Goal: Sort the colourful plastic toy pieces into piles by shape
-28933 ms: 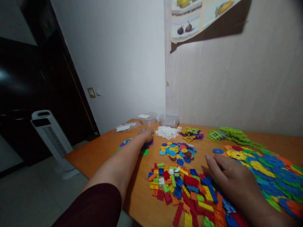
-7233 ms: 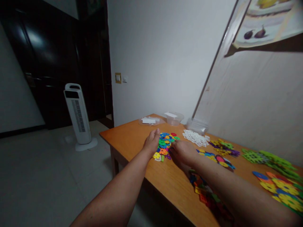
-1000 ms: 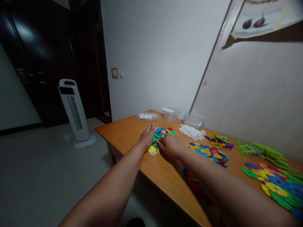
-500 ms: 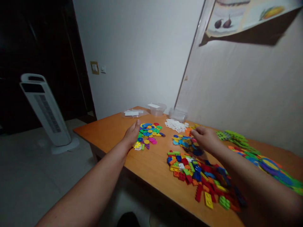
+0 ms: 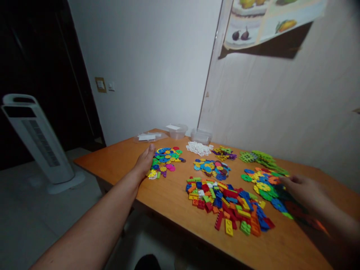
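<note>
My left hand [image 5: 144, 160] stands on its edge against the left side of a pile of small coloured notched discs [image 5: 168, 157], thumb raised; its fingers look stretched out, though partly hidden. At the right, my right hand [image 5: 302, 189] is over a pile of larger flower-shaped discs [image 5: 263, 186]. Thumb and fingertips are pinched at an orange disc [image 5: 274, 180] at the pile's edge. The hand is a little blurred, and its shadow falls on the discs below it.
Building bricks [image 5: 225, 204] are heaped at the front of the wooden table [image 5: 165, 200]. Behind lie blue and yellow discs [image 5: 210, 167], white lattice pieces [image 5: 199, 148], yellow-purple pieces [image 5: 224, 153] and green pieces [image 5: 260, 157]. Clear plastic tubs [image 5: 178, 132] stand by the wall; a tower fan [image 5: 39, 138] is left.
My right hand has moved right with an orange piece at its fingertips, from above the middle piles to the larger discs. My left hand stays by its pile. The view has turned right.
</note>
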`<action>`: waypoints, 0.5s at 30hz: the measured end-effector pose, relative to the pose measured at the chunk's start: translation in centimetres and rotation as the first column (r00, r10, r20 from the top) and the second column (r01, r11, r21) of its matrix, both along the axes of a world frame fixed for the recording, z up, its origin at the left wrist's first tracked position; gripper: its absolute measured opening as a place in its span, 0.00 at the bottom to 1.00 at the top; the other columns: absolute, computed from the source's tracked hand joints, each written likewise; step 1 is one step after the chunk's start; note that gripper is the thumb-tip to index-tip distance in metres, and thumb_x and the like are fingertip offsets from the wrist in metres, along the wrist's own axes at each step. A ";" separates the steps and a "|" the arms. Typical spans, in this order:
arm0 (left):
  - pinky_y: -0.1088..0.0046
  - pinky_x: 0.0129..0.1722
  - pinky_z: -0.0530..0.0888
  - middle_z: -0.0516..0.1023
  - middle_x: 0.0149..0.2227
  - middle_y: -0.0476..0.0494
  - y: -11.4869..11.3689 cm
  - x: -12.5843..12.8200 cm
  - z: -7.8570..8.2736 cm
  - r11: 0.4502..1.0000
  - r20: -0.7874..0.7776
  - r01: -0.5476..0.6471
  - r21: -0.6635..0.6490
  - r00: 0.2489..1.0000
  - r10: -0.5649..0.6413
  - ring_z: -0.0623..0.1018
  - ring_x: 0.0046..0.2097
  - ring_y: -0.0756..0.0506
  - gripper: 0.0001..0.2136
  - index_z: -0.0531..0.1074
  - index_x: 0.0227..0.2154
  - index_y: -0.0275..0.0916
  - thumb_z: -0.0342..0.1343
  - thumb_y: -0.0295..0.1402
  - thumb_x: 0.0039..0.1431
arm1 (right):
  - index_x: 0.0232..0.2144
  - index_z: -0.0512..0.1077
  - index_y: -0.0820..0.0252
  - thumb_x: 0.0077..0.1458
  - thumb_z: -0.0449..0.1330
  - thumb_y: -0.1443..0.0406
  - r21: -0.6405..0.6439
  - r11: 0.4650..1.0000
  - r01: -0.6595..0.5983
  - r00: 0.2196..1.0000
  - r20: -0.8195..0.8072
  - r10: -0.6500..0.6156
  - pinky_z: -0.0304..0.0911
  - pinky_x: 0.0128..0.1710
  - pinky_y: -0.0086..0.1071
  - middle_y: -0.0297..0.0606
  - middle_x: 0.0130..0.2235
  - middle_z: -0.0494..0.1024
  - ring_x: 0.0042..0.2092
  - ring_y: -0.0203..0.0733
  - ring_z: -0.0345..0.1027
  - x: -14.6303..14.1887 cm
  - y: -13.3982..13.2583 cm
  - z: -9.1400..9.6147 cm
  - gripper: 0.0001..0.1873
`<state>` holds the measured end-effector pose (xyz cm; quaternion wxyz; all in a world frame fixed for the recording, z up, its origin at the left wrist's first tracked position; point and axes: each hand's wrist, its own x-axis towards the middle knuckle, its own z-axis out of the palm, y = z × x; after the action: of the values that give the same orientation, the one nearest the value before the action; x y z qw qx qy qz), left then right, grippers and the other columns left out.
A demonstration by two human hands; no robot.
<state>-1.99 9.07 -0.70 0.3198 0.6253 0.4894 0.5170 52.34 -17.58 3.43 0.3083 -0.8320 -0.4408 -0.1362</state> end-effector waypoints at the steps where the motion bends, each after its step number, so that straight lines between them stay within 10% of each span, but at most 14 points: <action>1: 0.56 0.55 0.75 0.83 0.52 0.29 0.1 -0.1 0.0 1.000 -0.005 0.001 0.003 1.000 -0.001 0.81 0.55 0.31 0.48 0.78 0.52 0.35 0.36 0.74 0.58 | 0.19 0.75 0.51 0.51 0.61 0.44 -0.015 0.999 0.029 0.999 -0.015 -0.029 0.53 0.26 0.45 0.49 0.22 0.75 0.21 0.49 0.63 -0.1 -0.3 0.0 0.22; 15: 0.55 0.55 0.75 0.84 0.49 0.28 -0.5 0.0 0.5 0.998 -0.062 -0.050 0.040 0.997 0.052 0.80 0.55 0.31 0.48 0.78 0.50 0.35 0.37 0.75 0.57 | 0.28 0.72 0.52 0.62 0.50 0.40 0.044 0.999 -0.024 0.999 0.038 0.022 0.51 0.30 0.37 0.40 0.28 0.75 0.30 0.46 0.64 -8.2 0.0 -0.3 0.27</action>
<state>-1.96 8.57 -0.18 0.2790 0.6345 0.5049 0.5144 44.13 -17.54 3.08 0.3199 -0.8170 -0.4530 -0.1580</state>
